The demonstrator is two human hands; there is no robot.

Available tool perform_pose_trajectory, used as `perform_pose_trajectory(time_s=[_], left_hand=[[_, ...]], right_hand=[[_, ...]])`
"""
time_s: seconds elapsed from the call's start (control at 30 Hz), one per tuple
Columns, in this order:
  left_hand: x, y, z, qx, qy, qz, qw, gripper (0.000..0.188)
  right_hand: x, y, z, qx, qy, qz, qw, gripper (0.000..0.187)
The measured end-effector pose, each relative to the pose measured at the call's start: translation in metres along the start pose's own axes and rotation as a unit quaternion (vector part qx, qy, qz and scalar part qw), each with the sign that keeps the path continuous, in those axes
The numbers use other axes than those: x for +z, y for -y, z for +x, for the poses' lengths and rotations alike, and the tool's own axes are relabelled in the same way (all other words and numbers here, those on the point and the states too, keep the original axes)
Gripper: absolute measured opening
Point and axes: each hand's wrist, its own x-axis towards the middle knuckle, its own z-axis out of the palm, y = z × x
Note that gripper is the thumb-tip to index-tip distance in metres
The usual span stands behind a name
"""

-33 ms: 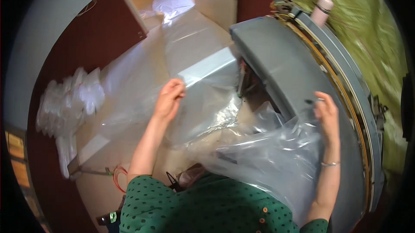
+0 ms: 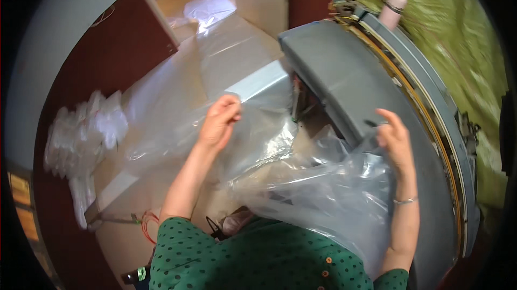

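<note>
My left hand (image 2: 219,122) is raised over clear plastic film, its fingers closed in a pinch. Anything between its fingertips is too blurred to make out. My right hand (image 2: 395,138), a bangle on its wrist, has its index finger partly raised and the others curled. A loose clear plastic sheet (image 2: 334,193) rises to this hand, gathered at the curled fingers, and drapes down toward my lap. Just left of those fingertips shows a small dark thing (image 2: 371,123), too blurred to name. Between my hands, more clear film (image 2: 269,128) lies wrinkled and shiny.
A long grey machine (image 2: 344,80) with a rail and wires curves along my right; a pink bottle (image 2: 392,10) stands behind it. Stacked clear bags (image 2: 81,134) hang at the left. A red cord (image 2: 148,224) lies at the lower left, and a green-yellow sheet (image 2: 441,37) covers the far right.
My hands have come a little closer together, the left moving right and the right moving left. The whole view has shifted slightly.
</note>
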Motion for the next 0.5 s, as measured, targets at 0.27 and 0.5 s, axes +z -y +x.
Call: perform_pose_trajectory(time_s=[0.27, 0.5], left_hand=[[0.226, -0.029, 0.016, 0.092, 0.281, -0.014, 0.955, 0.006], [0.211, -0.121, 0.102, 0.321, 0.154, -0.113, 0.928, 0.004]], right_hand=[[0.064, 0.017, -0.005, 0.017, 0.226, 0.184, 0.956, 0.027], [0.028, -0.038, -0.052, 0.055, 0.145, -0.04, 0.987, 0.011]])
